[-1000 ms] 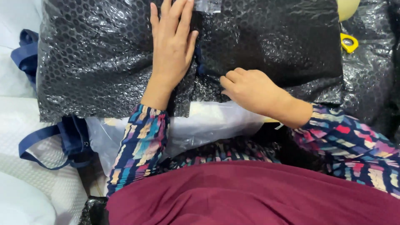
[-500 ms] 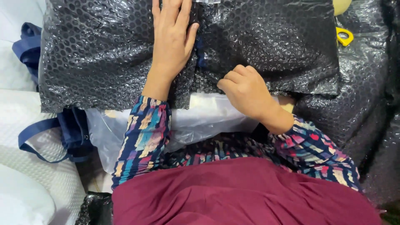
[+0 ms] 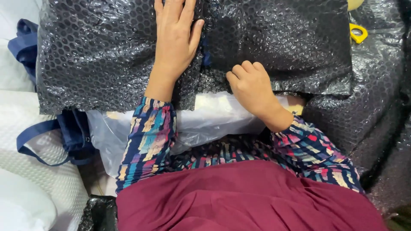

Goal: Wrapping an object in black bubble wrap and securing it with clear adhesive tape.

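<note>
Now the right hand point(image 3: 252, 87) has slid up from the lower edge and curls its fingers onto the black bubble wrap point(image 3: 107, 55) lying across the lap over a clear plastic bag point(image 3: 214, 115), so the fold looks pinned, while the left hand point(image 3: 173, 36) stays spread flat on it.

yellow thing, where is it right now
In the head view, the yellow thing lies at the upper right, just past the right edge of the black bubble-wrap sheet, above and right of the right hand.
</note>
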